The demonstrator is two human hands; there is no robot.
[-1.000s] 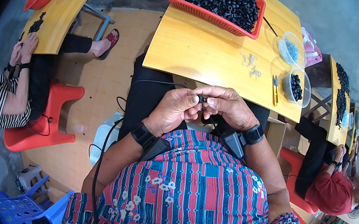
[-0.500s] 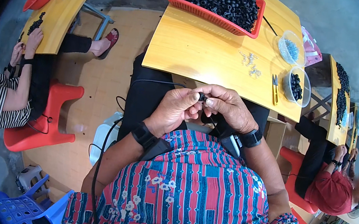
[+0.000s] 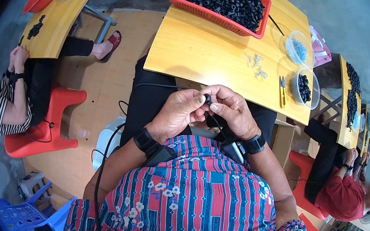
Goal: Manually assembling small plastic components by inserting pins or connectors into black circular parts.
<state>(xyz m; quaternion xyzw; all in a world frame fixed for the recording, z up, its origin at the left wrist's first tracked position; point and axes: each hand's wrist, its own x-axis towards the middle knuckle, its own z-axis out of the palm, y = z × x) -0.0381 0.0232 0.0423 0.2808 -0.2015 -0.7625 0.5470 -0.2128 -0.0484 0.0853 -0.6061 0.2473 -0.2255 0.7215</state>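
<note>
Just off the table's near edge, over my lap, my two hands meet around a small black ring-shaped part (image 3: 207,99). My left hand (image 3: 178,110) pinches it between thumb and fingertips. From the other side, my right hand (image 3: 232,110) is closed on it too, thumb and forefinger pressed at its edge. Fingers cover much of the part, so its full shape is hidden. Ahead on the yellow table (image 3: 194,46) stands a red basket (image 3: 216,18) heaped with similar black parts. Small clear pieces (image 3: 257,66) lie scattered nearer to me.
Yellow-handled snips (image 3: 283,92) lie beside a clear tub of black parts (image 3: 305,88). Behind it stands a tub of clear bluish pieces (image 3: 298,48). Co-workers sit at tables left (image 3: 3,103) and right (image 3: 343,194). A black cable (image 3: 102,165) runs along my left arm.
My hands stay together at the black part, with only slight finger movement. At the left table, the co-worker's hand has drawn back from the black parts toward the table edge.
</note>
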